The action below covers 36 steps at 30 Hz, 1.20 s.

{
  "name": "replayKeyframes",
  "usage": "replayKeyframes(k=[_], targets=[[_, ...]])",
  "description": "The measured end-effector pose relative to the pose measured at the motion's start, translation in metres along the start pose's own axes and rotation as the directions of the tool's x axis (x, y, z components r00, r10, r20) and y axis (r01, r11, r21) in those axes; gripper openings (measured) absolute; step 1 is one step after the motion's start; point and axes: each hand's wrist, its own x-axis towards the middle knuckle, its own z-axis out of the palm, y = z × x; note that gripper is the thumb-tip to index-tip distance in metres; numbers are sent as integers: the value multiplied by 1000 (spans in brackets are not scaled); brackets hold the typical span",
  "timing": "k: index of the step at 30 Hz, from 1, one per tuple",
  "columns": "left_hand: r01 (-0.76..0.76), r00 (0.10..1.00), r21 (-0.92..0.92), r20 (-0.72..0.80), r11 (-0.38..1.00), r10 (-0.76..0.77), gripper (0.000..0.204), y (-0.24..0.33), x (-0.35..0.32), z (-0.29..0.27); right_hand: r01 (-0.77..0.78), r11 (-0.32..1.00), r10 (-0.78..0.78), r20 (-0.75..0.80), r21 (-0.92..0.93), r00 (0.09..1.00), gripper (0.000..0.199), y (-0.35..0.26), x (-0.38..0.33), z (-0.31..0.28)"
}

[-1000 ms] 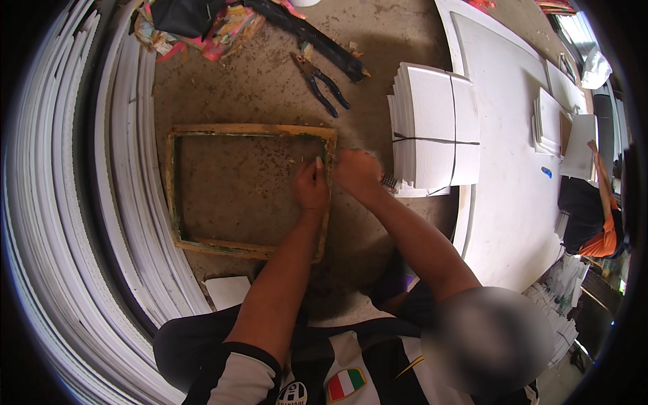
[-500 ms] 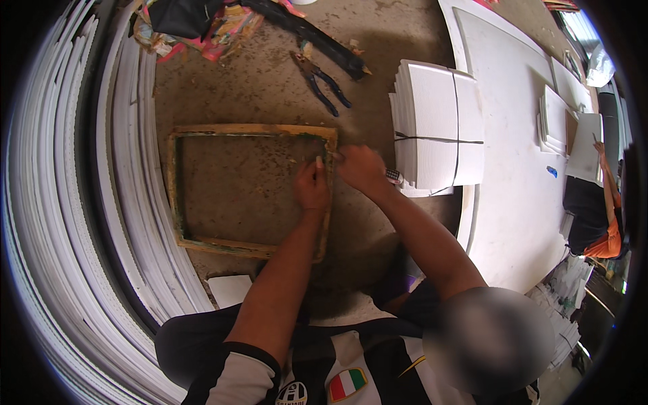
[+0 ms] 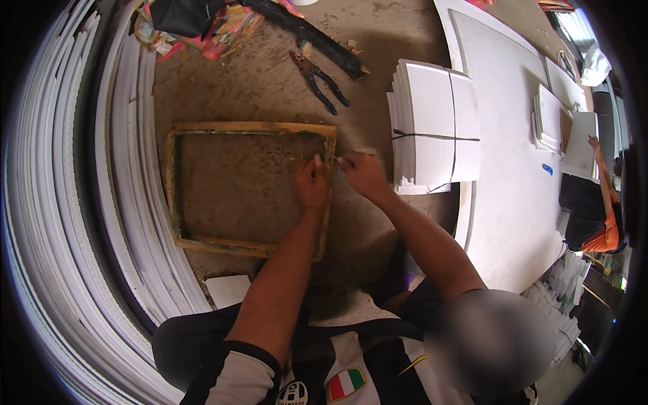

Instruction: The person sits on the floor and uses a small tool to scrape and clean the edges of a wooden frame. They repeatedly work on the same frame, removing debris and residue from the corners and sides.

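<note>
A worn wooden frame, yellowish with dark green patches, lies on the brown floor in front of me. Along its right bar, my left hand is closed with the thumb upright, its curled fingers gripping that side. Just outside the same bar, my right hand is a fist around something small, mostly hidden by the fingers and blurred. A short tip pokes from this fist toward the bar. Beyond the frame lie pliers with dark handles, spread apart.
Right of my hands sits a strapped bundle of white sheets, beside a large white board. Long white strips are stacked at left. A dark bar and coloured scraps lie at the far side. Another person works at far right.
My right hand has turned and shifted slightly right, away from the frame's bar. The dotted dark end that stuck out behind it is now mostly hidden. My left hand stays in place.
</note>
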Motion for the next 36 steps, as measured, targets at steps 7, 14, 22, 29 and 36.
replayKeyframes(k=[7,14,22,29,36], targets=[[22,1000,-119,3,993,-21,35,-5,-4,1,-232,938,284,190,-258,940,37,-46,-3,-17],[-131,988,-60,77,990,136,31,-6,-13,-14,-262,907,323,147,-329,935,30,-62,-1,-12],[29,985,-58,172,998,-19,31,8,-34,-31,-163,899,263,203,-407,943,25,-76,6,-17],[-39,994,-44,97,998,43,23,-10,-36,-24,-74,834,337,398,-547,853,29,-116,27,-32],[-36,995,-100,89,994,45,24,-5,-36,-20,-205,901,301,207,-383,931,23,-66,6,-9]])
